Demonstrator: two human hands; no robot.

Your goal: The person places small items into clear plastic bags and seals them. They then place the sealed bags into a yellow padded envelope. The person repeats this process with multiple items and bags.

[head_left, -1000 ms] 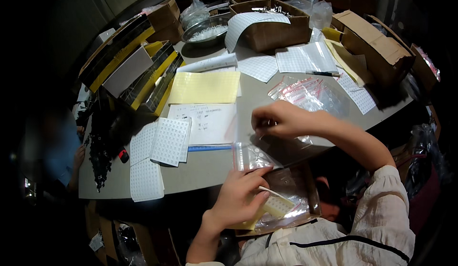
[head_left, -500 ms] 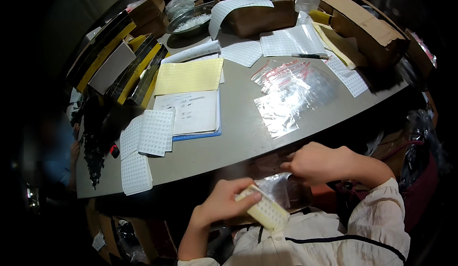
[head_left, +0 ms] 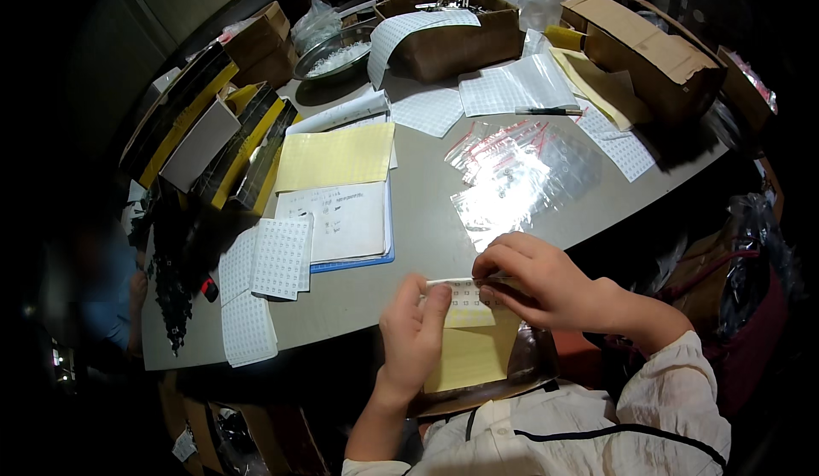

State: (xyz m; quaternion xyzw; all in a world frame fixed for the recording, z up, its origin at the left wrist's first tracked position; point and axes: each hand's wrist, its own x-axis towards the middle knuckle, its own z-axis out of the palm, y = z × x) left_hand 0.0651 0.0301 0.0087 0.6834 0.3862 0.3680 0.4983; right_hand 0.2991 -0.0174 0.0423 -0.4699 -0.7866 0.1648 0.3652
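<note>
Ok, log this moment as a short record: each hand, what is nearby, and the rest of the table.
left hand: grips the left side of a printed sheet, thumb in front
right hand: thumb and fingers at the sheet's upper right; exact grip unclear
below hands: open brown box
ahead: clear plastic bags on the table
left of bags: handwritten page, yellow sheet
far side: metal bowl of white pieces, brown carton

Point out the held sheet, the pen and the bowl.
Held sheet [head_left: 463, 298]: head view, on its printed face, near the upper edge.
Pen [head_left: 548, 111]: head view, on the middle of its dark barrel.
Bowl [head_left: 331, 78]: head view, on its near wall.
</note>
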